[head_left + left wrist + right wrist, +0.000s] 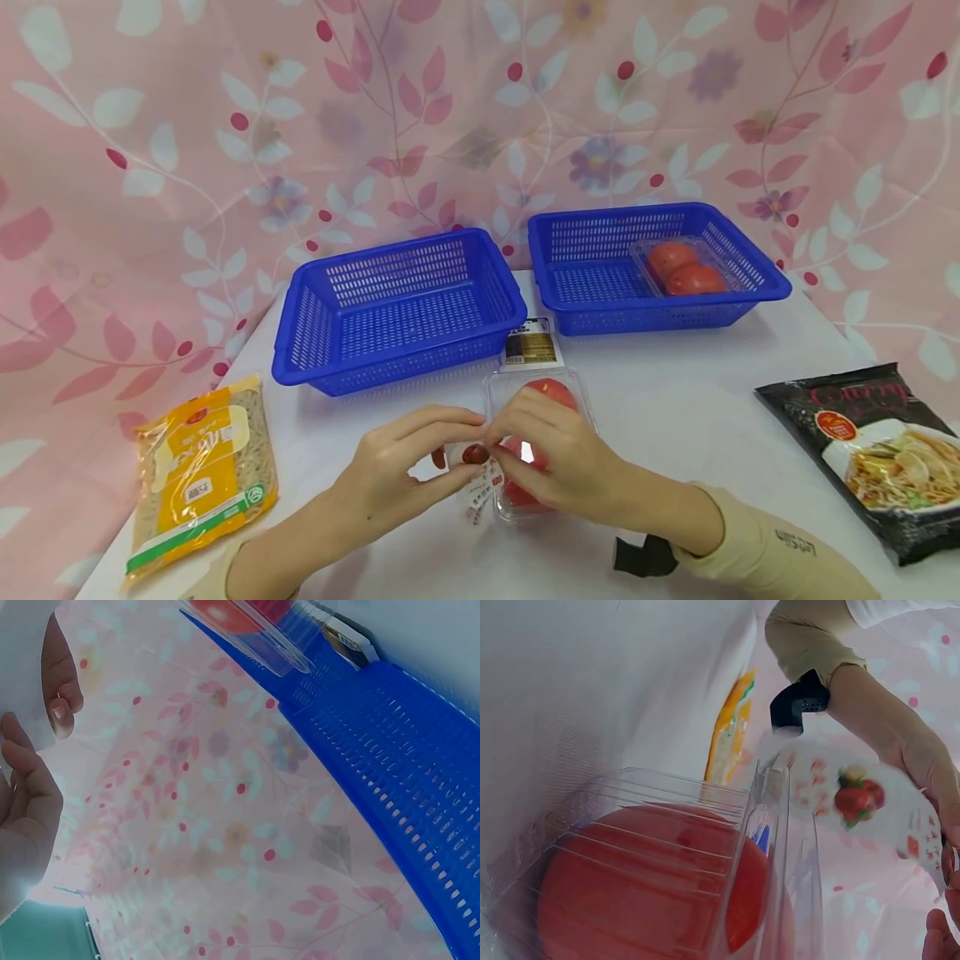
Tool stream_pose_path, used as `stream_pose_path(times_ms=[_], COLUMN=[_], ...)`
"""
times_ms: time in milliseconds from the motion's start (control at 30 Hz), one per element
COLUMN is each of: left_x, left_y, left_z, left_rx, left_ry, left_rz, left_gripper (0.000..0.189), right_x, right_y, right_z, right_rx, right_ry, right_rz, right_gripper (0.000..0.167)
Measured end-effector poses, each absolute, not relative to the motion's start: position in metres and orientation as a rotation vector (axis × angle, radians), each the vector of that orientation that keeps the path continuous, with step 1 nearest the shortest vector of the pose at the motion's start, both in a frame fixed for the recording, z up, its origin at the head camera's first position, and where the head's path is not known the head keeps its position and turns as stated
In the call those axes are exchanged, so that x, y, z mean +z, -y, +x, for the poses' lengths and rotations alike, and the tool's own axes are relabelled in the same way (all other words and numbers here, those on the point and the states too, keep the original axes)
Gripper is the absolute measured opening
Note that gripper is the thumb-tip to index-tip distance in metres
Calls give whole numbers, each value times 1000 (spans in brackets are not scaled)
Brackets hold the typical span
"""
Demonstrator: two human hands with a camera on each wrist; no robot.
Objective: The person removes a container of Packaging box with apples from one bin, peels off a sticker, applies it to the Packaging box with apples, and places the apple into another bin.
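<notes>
Between both hands is a small white packet (482,482) with red print and a picture of red fruit, which shows larger in the right wrist view (859,801). My left hand (401,454) pinches its left side, with thumb and fingers spread around the fruit picture. My right hand (551,446) pinches the packet edge close to the left fingertips. Beneath the right hand lies a clear plastic box (585,396) with red tomatoes (552,389) inside. The right hand covers part of the box and fruit. In the left wrist view, the packet (22,667) is cut by the frame edge.
Two blue baskets stand at the back; the left basket (405,321) holds nothing visible, the right basket (652,312) holds boxed tomatoes (686,271). A gold-labelled pack (531,346) lies between them. A yellow bag (202,475) is at left, a black noodle bag (870,458) at right.
</notes>
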State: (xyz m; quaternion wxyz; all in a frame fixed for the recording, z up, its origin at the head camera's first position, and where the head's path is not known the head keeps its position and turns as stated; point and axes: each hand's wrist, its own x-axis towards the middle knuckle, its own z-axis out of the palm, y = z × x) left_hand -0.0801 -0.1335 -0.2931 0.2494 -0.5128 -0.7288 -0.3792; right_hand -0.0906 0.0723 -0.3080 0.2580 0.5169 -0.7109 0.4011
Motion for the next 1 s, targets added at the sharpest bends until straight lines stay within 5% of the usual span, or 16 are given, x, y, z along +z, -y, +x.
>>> stream_pose_path(times_ms=[1000], left_x=[-309], left_y=[140], left_z=[-79], left_rx=[-1101], left_ry=[2129], left_rz=[-1360], left_gripper=[26], right_x=[-306], right_y=[-74], right_z=[-94], right_rx=[1105], right_ry=[1865], right_rz=[1392], right_gripper=[22])
